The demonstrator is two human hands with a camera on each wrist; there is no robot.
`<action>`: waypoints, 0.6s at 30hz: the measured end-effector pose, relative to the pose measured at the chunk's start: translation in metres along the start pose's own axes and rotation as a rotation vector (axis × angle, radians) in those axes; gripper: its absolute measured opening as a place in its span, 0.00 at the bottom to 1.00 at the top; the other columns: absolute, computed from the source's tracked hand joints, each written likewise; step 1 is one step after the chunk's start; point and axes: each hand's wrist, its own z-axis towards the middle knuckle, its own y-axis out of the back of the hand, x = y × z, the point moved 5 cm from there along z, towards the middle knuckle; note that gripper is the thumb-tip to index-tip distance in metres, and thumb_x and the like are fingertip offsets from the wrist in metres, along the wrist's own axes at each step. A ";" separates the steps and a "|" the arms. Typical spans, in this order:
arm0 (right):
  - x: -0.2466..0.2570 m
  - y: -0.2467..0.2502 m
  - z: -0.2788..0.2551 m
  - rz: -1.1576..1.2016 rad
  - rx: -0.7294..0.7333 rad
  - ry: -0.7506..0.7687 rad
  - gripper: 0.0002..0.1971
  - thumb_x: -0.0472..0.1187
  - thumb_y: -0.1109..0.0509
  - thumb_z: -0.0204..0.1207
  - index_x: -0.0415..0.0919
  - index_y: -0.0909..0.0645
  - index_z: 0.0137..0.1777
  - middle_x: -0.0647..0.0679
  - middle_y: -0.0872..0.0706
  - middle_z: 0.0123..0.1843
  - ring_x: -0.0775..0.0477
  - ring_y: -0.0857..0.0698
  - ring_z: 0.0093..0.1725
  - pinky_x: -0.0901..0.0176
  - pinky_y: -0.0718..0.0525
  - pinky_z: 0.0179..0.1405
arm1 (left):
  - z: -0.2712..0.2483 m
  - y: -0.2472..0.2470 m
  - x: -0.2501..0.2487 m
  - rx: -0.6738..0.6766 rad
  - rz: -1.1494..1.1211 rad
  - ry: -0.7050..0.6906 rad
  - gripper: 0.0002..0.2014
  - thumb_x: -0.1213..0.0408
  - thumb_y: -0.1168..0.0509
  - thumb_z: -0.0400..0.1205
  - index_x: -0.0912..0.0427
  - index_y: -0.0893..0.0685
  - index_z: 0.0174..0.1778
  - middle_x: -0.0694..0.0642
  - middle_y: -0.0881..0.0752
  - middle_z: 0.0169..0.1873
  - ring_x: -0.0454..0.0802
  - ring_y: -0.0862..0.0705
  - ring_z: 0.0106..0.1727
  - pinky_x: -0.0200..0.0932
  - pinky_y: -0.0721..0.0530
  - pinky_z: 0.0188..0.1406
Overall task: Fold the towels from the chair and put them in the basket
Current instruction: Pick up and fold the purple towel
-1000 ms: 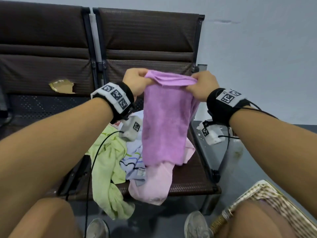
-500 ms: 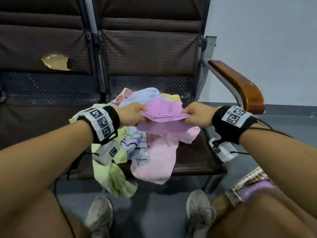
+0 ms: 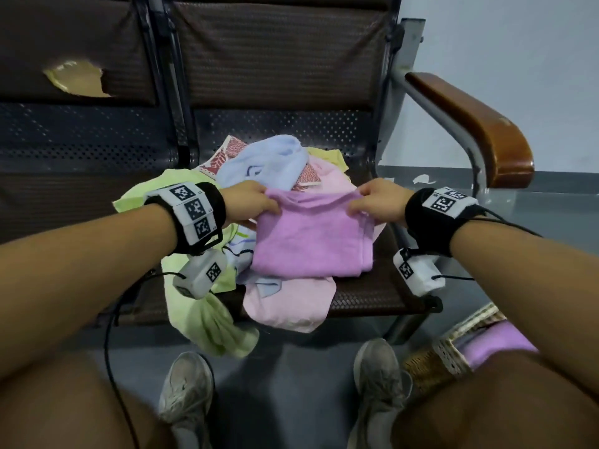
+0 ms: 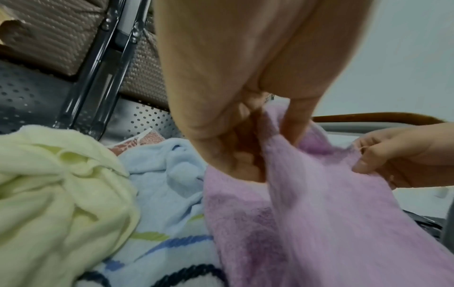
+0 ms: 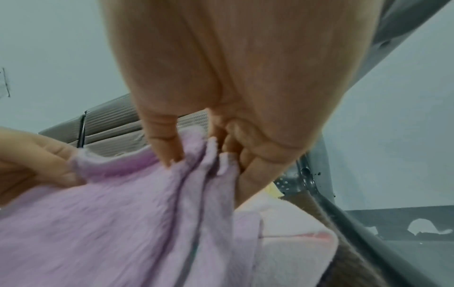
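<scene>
My purple towel (image 3: 311,234) sits at the centre of the frame, folded to a rough rectangle, lying on the heap on the chair (image 3: 372,286); its far edge is lifted; beneath it lie a pale pink towel (image 3: 288,303), a light green towel (image 3: 201,306) trailing over the seat's front edge, and a light blue towel (image 3: 262,160) behind; the woven basket (image 3: 434,361) at lower right holds purple cloth.

The head view looks forward and down over the chair (image 3: 372,286). Each wrist view looks close along its hand; all views share the purple towel (image 3: 311,241).
</scene>
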 end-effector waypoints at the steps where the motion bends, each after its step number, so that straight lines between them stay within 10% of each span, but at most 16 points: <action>1: 0.000 0.001 0.008 -0.005 -0.065 0.012 0.08 0.35 0.28 0.72 0.38 0.19 0.32 0.46 0.21 0.29 0.49 0.23 0.29 0.61 0.23 0.26 | 0.009 0.005 0.002 -0.082 -0.016 -0.034 0.09 0.68 0.33 0.82 0.62 0.13 0.56 0.60 0.11 0.52 0.54 0.12 0.48 0.47 0.10 0.42; 5: 0.002 -0.003 0.029 -0.106 -0.319 0.065 0.09 0.39 0.32 0.79 0.36 0.15 0.54 0.41 0.11 0.49 0.42 0.14 0.47 0.55 0.18 0.45 | 0.035 0.013 0.011 -0.349 0.037 -0.105 0.11 0.61 0.34 0.83 0.60 0.14 0.59 0.64 0.11 0.56 0.56 0.13 0.48 0.54 0.12 0.55; 8: 0.005 -0.012 0.033 -0.128 -0.336 0.075 0.20 0.46 0.32 0.80 0.47 0.23 0.71 0.43 0.15 0.67 0.40 0.17 0.65 0.53 0.19 0.64 | 0.042 0.010 0.018 -0.407 0.106 -0.119 0.26 0.56 0.31 0.81 0.54 0.26 0.76 0.57 0.18 0.69 0.56 0.18 0.66 0.50 0.21 0.69; 13: 0.004 -0.034 0.014 -0.291 -0.114 0.178 0.09 0.49 0.28 0.76 0.49 0.09 0.50 0.52 0.08 0.49 0.49 0.12 0.51 0.51 0.14 0.58 | 0.018 -0.020 0.023 -0.158 0.276 -0.292 0.19 0.54 0.23 0.76 0.53 0.13 0.62 0.48 0.11 0.57 0.46 0.14 0.59 0.43 0.18 0.65; 18: -0.007 -0.065 -0.012 -0.561 0.134 0.260 0.36 0.60 0.23 0.71 0.48 0.24 0.78 0.52 0.19 0.76 0.48 0.21 0.73 0.59 0.28 0.74 | 0.003 -0.036 0.041 0.012 0.624 -0.269 0.37 0.52 0.20 0.71 0.48 0.24 0.77 0.47 0.21 0.73 0.48 0.23 0.72 0.41 0.27 0.73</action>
